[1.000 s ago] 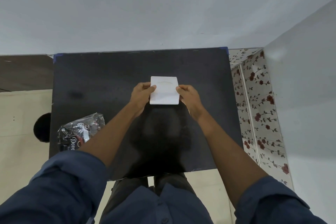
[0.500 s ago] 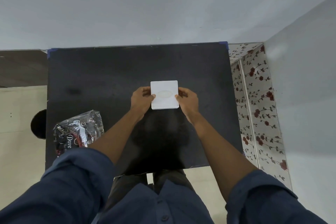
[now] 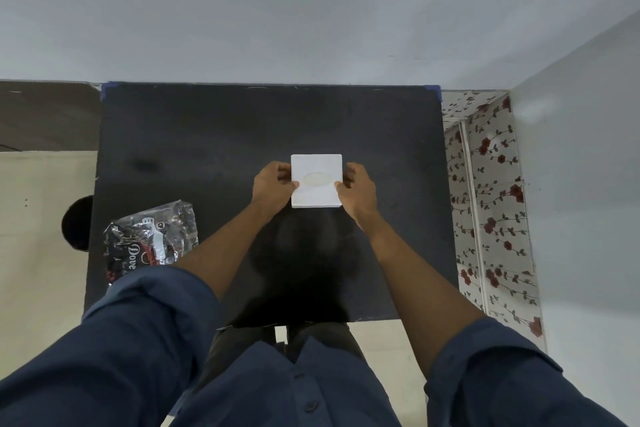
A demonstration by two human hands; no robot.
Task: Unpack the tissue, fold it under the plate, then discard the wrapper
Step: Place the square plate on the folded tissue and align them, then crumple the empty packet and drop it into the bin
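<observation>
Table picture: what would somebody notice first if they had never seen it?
Probably the white square plate, bright against the black table near its middle, pinched at its sides by the left hand and the right hand. Next, the shiny crumpled wrapper lying at the table's near left edge.

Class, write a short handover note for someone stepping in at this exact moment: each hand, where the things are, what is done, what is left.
Left hand: gripping the left edge of the white square piece.
Right hand: gripping its right edge.
The piece sits mid black table; whether it is plate or tissue, I cannot tell.
Wrapper: crumpled, near the table's left edge.
Done: unpacking, apparently.
Left: finish folding, discard wrapper.
</observation>
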